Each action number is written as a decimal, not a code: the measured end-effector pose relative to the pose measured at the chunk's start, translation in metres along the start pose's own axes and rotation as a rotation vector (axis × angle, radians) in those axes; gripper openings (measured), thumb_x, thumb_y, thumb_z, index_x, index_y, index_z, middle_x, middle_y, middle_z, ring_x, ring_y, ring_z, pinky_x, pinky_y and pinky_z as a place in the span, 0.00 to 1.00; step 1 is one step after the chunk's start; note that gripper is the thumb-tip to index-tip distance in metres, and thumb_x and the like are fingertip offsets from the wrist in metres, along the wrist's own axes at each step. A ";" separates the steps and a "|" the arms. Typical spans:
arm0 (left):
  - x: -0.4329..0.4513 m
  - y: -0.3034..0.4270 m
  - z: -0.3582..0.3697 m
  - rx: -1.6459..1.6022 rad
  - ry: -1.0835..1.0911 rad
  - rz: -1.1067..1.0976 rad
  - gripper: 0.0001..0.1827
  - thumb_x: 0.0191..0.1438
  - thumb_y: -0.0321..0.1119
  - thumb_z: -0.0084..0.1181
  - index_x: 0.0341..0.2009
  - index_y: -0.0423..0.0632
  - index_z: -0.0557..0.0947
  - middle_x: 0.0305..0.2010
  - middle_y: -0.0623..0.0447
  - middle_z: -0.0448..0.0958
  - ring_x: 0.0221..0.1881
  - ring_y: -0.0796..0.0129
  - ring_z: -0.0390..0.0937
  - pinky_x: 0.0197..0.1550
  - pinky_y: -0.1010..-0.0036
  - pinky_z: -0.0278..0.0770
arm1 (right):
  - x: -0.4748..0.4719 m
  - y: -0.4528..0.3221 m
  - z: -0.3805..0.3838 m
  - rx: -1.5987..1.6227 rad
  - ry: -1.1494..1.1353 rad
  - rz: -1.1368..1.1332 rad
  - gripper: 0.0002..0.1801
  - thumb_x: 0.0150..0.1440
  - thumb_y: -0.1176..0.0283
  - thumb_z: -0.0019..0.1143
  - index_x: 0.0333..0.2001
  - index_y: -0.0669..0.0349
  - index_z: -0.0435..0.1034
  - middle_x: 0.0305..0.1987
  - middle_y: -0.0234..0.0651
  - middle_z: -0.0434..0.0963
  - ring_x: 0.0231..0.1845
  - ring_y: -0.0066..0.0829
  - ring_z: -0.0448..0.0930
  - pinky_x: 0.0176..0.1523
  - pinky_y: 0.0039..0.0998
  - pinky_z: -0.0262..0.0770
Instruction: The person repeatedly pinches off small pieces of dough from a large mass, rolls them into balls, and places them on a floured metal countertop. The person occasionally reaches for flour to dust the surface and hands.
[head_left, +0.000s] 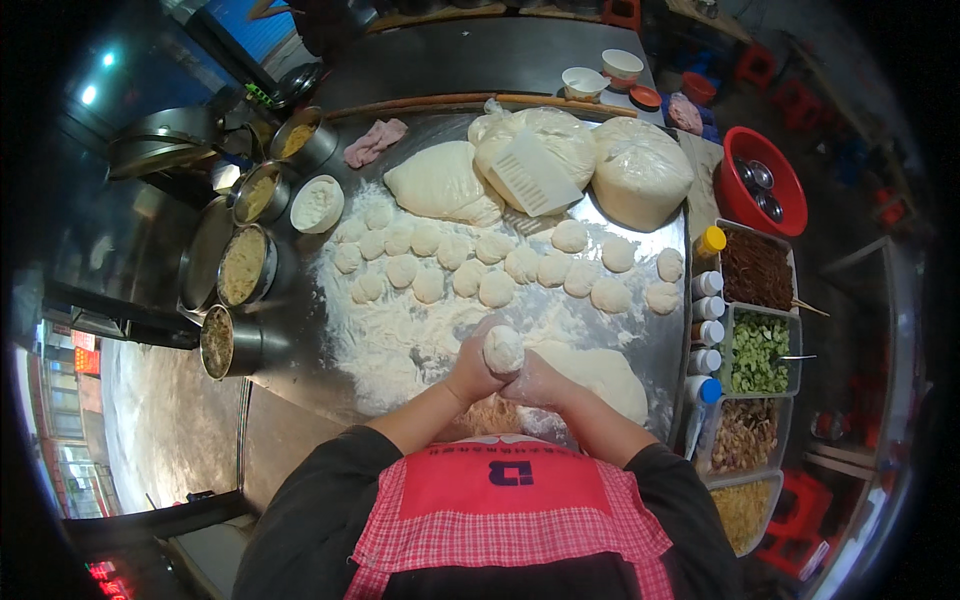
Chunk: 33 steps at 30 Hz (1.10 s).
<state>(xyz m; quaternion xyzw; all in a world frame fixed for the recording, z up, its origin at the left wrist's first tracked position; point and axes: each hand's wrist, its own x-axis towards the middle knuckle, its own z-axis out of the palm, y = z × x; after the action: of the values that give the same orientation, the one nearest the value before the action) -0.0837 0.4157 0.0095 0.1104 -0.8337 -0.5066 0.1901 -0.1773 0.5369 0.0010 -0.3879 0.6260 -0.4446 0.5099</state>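
Observation:
A floury dough ball (504, 349) bulges up from between my two hands, above the front part of the metal worktop. My left hand (472, 361) wraps around its left side. Against its lower right presses my right hand (531, 381), whose fingers are partly hidden. Just to the right, under my right forearm, lies a large flat slab of dough (604, 379). Several small round dough pieces (496, 289) are spread in uneven rows on the floured worktop (405, 345) beyond my hands.
Plastic-wrapped dough masses (641, 176) sit at the back, a white slotted plastic scraper (534, 176) on one. Left stand metal pots (231, 341) and a flour bowl (316, 204). Along the right edge are capped bottles (705, 309), a chopped-cucumber tub (761, 352) and a red basin (795, 180).

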 end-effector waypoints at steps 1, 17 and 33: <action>0.003 -0.009 -0.003 0.049 0.006 0.023 0.24 0.36 0.27 0.66 0.42 0.43 0.76 0.38 0.49 0.77 0.40 0.65 0.75 0.46 0.71 0.72 | 0.002 0.000 -0.003 -0.033 -0.016 0.028 0.21 0.38 0.76 0.61 0.41 0.62 0.71 0.40 0.37 0.77 0.42 0.27 0.74 0.48 0.30 0.70; 0.006 -0.100 -0.073 0.400 0.421 -0.373 0.12 0.57 0.39 0.51 0.32 0.42 0.74 0.24 0.45 0.72 0.30 0.49 0.73 0.34 0.61 0.70 | 0.014 0.050 -0.008 0.691 0.420 0.085 0.10 0.44 0.81 0.58 0.29 0.58 0.67 0.26 0.31 0.73 0.27 0.20 0.74 0.29 0.25 0.71; -0.036 -0.128 -0.083 0.441 0.256 -0.495 0.25 0.48 0.44 0.60 0.47 0.41 0.74 0.40 0.39 0.75 0.43 0.44 0.73 0.48 0.61 0.73 | -0.002 0.003 0.017 1.099 0.841 0.072 0.10 0.42 0.84 0.51 0.26 0.56 0.66 0.23 0.30 0.67 0.28 0.25 0.71 0.33 0.26 0.71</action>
<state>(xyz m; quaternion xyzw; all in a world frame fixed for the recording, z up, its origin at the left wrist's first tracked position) -0.0166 0.3037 -0.0773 0.4100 -0.8404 -0.3274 0.1360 -0.1605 0.5370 -0.0023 0.1530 0.4670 -0.7926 0.3610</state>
